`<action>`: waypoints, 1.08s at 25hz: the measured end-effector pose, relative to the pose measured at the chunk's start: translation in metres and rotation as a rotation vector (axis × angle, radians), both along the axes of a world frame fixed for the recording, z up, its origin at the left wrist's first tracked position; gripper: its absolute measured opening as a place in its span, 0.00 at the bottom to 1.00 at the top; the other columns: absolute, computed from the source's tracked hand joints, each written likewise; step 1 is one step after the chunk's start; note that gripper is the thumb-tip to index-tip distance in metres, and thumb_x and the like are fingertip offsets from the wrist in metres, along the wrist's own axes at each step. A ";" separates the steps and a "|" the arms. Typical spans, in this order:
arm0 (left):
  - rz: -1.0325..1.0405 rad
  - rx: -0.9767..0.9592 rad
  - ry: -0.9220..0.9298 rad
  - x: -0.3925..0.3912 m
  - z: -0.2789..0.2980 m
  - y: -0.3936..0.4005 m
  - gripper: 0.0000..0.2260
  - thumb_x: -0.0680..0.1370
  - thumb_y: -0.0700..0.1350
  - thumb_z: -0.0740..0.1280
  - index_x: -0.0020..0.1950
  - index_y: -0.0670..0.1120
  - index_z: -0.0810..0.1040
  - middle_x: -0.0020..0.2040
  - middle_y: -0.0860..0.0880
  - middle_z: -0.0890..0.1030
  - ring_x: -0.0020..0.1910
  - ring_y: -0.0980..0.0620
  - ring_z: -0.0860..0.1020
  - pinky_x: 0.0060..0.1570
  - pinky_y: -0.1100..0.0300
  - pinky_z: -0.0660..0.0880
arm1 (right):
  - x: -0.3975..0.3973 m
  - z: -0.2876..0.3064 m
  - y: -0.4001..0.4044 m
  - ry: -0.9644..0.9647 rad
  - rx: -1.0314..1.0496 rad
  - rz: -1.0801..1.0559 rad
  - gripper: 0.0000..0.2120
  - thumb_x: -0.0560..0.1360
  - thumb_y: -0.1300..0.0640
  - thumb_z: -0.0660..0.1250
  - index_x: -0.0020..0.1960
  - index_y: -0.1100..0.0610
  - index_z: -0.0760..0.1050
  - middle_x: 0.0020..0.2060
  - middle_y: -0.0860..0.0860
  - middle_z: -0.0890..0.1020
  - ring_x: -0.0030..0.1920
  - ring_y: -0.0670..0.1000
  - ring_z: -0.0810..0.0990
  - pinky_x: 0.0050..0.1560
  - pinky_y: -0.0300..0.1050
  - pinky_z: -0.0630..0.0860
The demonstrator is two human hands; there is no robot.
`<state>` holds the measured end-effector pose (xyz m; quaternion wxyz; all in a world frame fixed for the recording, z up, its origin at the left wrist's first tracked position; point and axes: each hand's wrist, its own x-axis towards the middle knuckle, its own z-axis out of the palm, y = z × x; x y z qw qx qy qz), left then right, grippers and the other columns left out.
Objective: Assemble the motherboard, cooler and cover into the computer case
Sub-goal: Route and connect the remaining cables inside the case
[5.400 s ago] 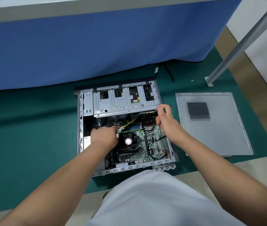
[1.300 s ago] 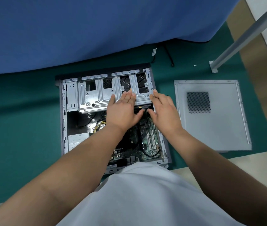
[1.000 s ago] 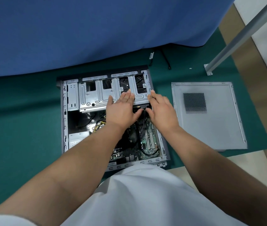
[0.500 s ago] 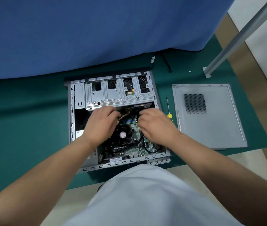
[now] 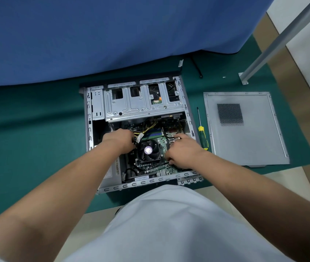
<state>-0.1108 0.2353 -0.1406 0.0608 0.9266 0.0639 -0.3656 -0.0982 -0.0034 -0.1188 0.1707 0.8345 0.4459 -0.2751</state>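
The open computer case [image 5: 88, 118] lies on its side on the green mat. The green motherboard [image 5: 161, 146] sits inside it, with the black cooler fan [image 5: 148, 150] mounted at its middle. My left hand [image 5: 119, 140] reaches in left of the cooler, its fingers curled at the yellow and black cable bundle [image 5: 141, 136]. My right hand [image 5: 183, 152] rests on the board right of the cooler with bent fingers and its thumb by a black cable [image 5: 150, 164]. What it holds is hidden. The grey cover panel [image 5: 254, 140] lies flat to the right of the case.
A screwdriver [image 5: 203, 136] with a yellow and black handle lies between the case and the cover. The silver drive cage [image 5: 142, 106] fills the far part of the case. A blue cloth [image 5: 112, 35] hangs behind, and a metal leg [image 5: 275, 42] stands at the far right.
Both hands left the drive cage, where they lay flat, and came down to the board on either side of the cooler. The screwdriver has come into view beside the case.
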 end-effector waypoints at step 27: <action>0.060 -0.058 -0.043 0.004 -0.009 -0.002 0.10 0.79 0.47 0.64 0.55 0.53 0.84 0.54 0.49 0.83 0.52 0.44 0.80 0.53 0.48 0.80 | -0.016 -0.007 0.005 -0.191 -0.080 -0.086 0.05 0.73 0.59 0.70 0.46 0.50 0.80 0.42 0.47 0.84 0.61 0.57 0.75 0.75 0.62 0.51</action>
